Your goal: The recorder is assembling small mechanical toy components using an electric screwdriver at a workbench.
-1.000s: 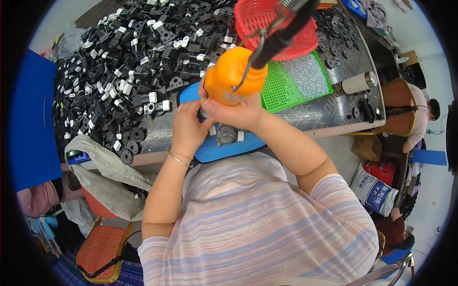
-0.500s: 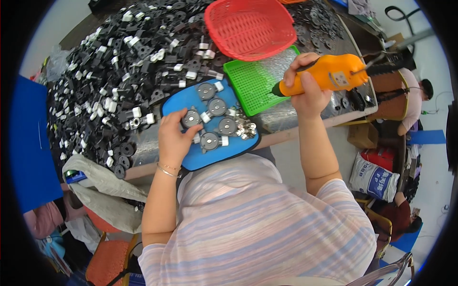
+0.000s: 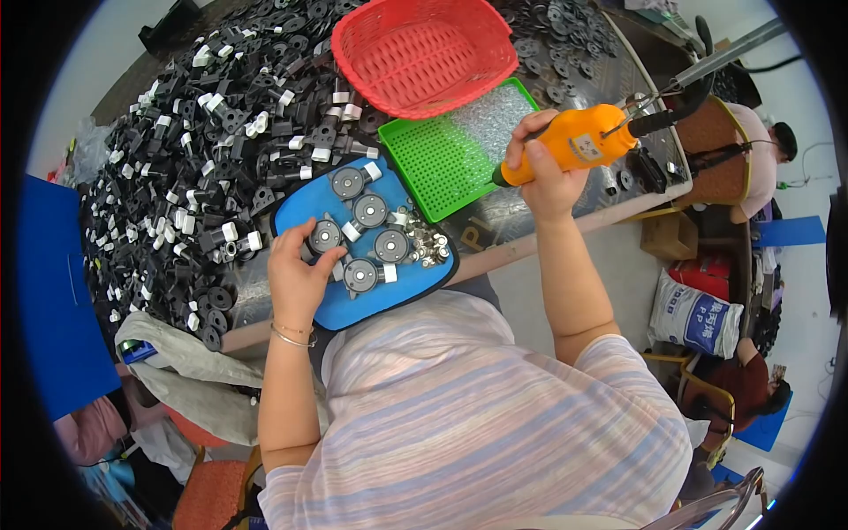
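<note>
On the blue mat [image 3: 340,309] lie several caster-like pieces, each a grey disc wheel with a white block at its stem. My left hand [image 3: 300,269] pinches the leftmost caster wheel [image 3: 327,236] between thumb and fingers while it rests on the mat. Another caster wheel [image 3: 359,275] lies just beside my thumb. A little heap of shiny metal fittings [image 3: 430,246] sits at the mat's right side. My right hand [image 3: 552,177] is wrapped round an orange electric screwdriver [image 3: 583,139], held in the air, its dark tip pointing left near the green tray.
A green perforated tray [image 3: 415,146] holds small clear or silvery bits. Behind it stands a red plastic basket [image 3: 424,53]. A big pile of black parts with white pieces [image 3: 194,159] covers the table's left. Black discs [image 3: 561,44] lie at the far right. People sit beyond the right side.
The whole view has shifted, so the table things appear farther left. My left hand stays on the same caster wheel. The screwdriver is still held up, slightly farther right relative to the tray.
</note>
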`<state>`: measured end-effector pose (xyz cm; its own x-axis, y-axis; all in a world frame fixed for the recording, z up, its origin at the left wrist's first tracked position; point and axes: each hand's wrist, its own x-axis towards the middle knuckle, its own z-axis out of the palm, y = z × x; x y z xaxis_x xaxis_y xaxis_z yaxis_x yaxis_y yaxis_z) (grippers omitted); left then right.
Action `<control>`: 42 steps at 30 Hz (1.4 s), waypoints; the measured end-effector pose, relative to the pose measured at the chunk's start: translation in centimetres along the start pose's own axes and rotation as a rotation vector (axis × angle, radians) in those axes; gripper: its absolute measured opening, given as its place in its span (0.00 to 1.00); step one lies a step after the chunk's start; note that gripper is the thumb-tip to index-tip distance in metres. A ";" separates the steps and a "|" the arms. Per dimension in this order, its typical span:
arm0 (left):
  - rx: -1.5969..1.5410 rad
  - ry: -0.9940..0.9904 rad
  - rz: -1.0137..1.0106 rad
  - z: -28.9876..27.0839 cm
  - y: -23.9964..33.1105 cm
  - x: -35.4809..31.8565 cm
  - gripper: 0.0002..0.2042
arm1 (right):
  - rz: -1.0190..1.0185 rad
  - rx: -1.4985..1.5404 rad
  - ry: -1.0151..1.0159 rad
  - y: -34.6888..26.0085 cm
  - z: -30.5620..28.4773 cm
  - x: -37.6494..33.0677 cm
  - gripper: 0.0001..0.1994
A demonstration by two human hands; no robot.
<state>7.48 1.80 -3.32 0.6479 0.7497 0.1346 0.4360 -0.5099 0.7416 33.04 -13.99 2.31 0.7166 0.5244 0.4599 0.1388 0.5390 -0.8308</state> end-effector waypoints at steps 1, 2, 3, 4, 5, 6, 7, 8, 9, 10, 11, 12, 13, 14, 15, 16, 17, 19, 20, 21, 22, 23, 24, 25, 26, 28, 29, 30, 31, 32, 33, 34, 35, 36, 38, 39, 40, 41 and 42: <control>0.002 -0.001 -0.001 0.0 0.0 0.0 0.24 | -0.012 -0.014 0.005 0.0 0.0 0.0 0.10; 0.000 0.002 0.004 0.0 0.1 0.0 0.24 | -0.010 -0.013 0.006 0.0 0.0 0.0 0.10; -0.003 0.005 0.009 0.0 0.1 0.0 0.24 | -0.005 -0.012 0.005 0.0 -0.2 0.0 0.10; -0.001 0.003 0.010 -0.1 0.1 0.0 0.24 | -0.001 -0.012 0.004 0.0 -0.3 0.1 0.09; -0.004 0.002 0.011 -0.1 0.1 0.0 0.24 | -0.001 -0.012 0.006 0.0 -0.3 0.1 0.09; -0.006 0.001 0.012 -0.1 0.1 0.1 0.24 | 0.001 0.003 -0.013 -0.1 -0.2 0.1 0.09; -0.005 0.000 0.012 -0.1 0.0 0.0 0.24 | 0.003 0.018 -0.033 -0.1 -0.2 0.1 0.09; 0.000 -0.016 0.000 -0.2 0.0 0.0 0.24 | 0.003 0.019 -0.032 0.0 -0.3 0.1 0.09; 0.005 -0.031 -0.012 -0.2 -0.1 0.0 0.25 | 0.014 0.024 -0.041 0.1 -0.3 0.0 0.09; 0.008 -0.031 -0.015 -0.2 -0.1 -0.1 0.25 | 0.027 0.031 -0.052 0.2 -0.3 0.0 0.09; 0.019 -0.010 0.018 -0.2 -0.1 -0.2 0.25 | 0.029 0.034 -0.053 0.1 -0.2 0.0 0.09; 0.030 0.012 0.051 -0.2 -0.1 -0.4 0.26 | 0.026 0.003 -0.045 -0.1 -0.1 0.1 0.10; -0.013 0.023 0.064 -0.2 0.0 -0.7 0.28 | 0.024 -0.028 -0.038 -0.2 -0.1 0.2 0.10; 0.017 0.056 0.118 -0.4 0.4 -0.9 0.28 | 0.022 -0.038 -0.015 -0.3 -0.2 0.2 0.11; 0.048 0.088 0.171 -0.6 0.7 -1.1 0.28 | -0.016 0.004 -0.022 -0.5 -0.4 0.2 0.11; 0.026 0.057 0.215 -0.9 0.5 -1.4 0.28 | -0.052 0.048 -0.028 -0.9 -0.2 0.3 0.12; 0.078 0.020 0.242 -1.2 0.6 -1.9 0.28 | -0.048 0.107 -0.065 -1.4 0.1 0.2 0.13; 0.126 -0.033 0.286 -1.3 0.8 -2.8 0.28 | -0.103 0.254 -0.133 -2.4 1.8 0.1 0.12; 0.167 -0.057 0.286 -1.3 1.3 -3.0 0.27 | -0.078 0.284 -0.156 -2.9 3.0 -0.1 0.14; 0.206 -0.081 0.286 -1.3 1.9 -3.2 0.27 | -0.050 0.329 -0.210 -2.8 4.1 -0.5 0.14; 0.187 -0.076 0.286 -1.1 2.0 -3.2 0.27 | -0.023 0.373 -0.265 -2.8 5.3 -1.0 0.14; 0.187 -0.075 0.283 -1.0 2.1 -3.1 0.27 | 0.075 0.397 -0.281 -2.8 6.3 -1.9 0.15; 0.207 -0.085 0.295 -1.0 2.3 -2.9 0.26 | 0.083 0.348 -0.342 -2.5 7.5 -2.4 0.16; 0.227 -0.095 0.307 -1.0 2.4 -2.8 0.26 | 0.091 0.298 -0.404 -2.2 8.6 -2.7 0.17; 0.226 -0.092 0.304 -1.0 2.3 -2.8 0.26 | 0.115 0.277 -0.449 -2.0 9.3 -3.1 0.17; 0.235 -0.118 0.308 -1.1 2.2 -2.7 0.24 | 0.092 0.247 -0.538 -1.0 10.4 -3.7 0.15; 0.235 -0.116 0.306 -1.1 2.1 -2.7 0.24 | 0.093 0.247 -0.541 -0.7 11.1 -3.8 0.15; 0.245 -0.127 0.290 -1.0 2.1 -2.7 0.23 | 0.109 0.271 -0.540 -0.6 11.7 -4.0 0.15; 0.255 -0.137 0.273 -0.8 2.0 -2.8 0.22 | 0.125 0.297 -0.540 -0.4 12.1 -4.1 0.14; 0.254 -0.133 0.270 -0.7 1.9 -2.8 0.22 | 0.173 0.293 -0.578 -0.5 12.1 -3.9 0.14; 0.240 -0.121 0.255 -0.6 1.9 -2.9 0.22 | 0.174 0.292 -0.582 0.0 12.3 -3.9 0.14; 0.225 -0.110 0.241 -0.5 1.9 -2.9 0.21 | 0.064 0.194 -0.577 0.7 12.6 -4.1 0.13; 0.224 -0.107 0.239 -0.5 2.0 -2.9 0.21 | -0.046 0.096 -0.570 1.0 12.8 -4.2 0.13; 0.221 -0.112 0.225 -0.6 2.1 -2.8 0.21 | 0.015 0.036 -0.627 0.5 12.5 -4.0 0.13; 0.216 -0.118 0.212 -0.6 2.2 -2.8 0.21 | 0.024 0.042 -0.620 0.9 12.7 -4.3 0.13; 0.219 -0.120 0.208 -0.6 2.2 -2.8 0.20 | 0.033 0.050 -0.612 1.1 12.7 -4.5 0.13; 0.223 -0.122 0.204 -0.6 2.2 -2.8 0.20 | 0.034 0.050 -0.614 1.2 12.8 -4.5 0.13; 0.222 -0.121 0.203 -0.5 2.2 -2.9 0.20 | 0.036 0.075 -0.623 1.2 12.9 -4.6 0.13; 0.241 -0.111 0.209 -0.4 2.1 -2.9 0.19 | 0.038 0.100 -0.632 1.3 12.9 -4.7 0.13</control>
<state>6.24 -1.30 -1.85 0.7970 0.5748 0.1852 0.4131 -0.7426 0.5271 21.03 -7.22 3.17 0.1739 0.8153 0.5523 0.0347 0.5554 -0.8308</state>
